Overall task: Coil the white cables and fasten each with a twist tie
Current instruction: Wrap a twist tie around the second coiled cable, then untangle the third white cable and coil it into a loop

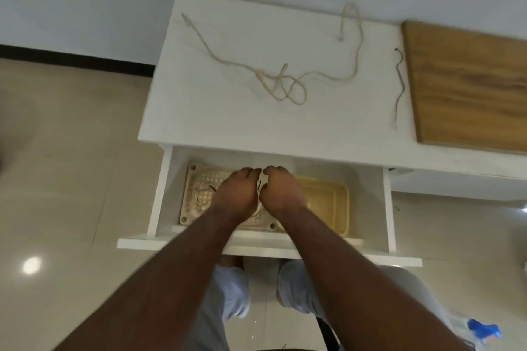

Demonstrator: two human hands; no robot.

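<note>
My left hand point(236, 194) and my right hand point(281, 191) meet knuckle to knuckle over the open drawer point(370, 194), fingers curled. They grip a small coil of white cable point(258, 209), mostly hidden by the hands. A dark twist tie point(260, 186) shows in the gap between them. Another white cable point(285, 80) lies loose and tangled on the white desk top point(214, 111). A second dark twist tie point(399, 85) lies stretched out near the desk's right side.
Inside the drawer sit a beige perforated tray point(196, 179) on the left, with what looks like a coiled cable point(203, 194) in it, and a yellow tray point(330, 202) on the right. A wooden board point(467, 88) lies at the desk's right. Tiled floor point(71, 179) lies on the left.
</note>
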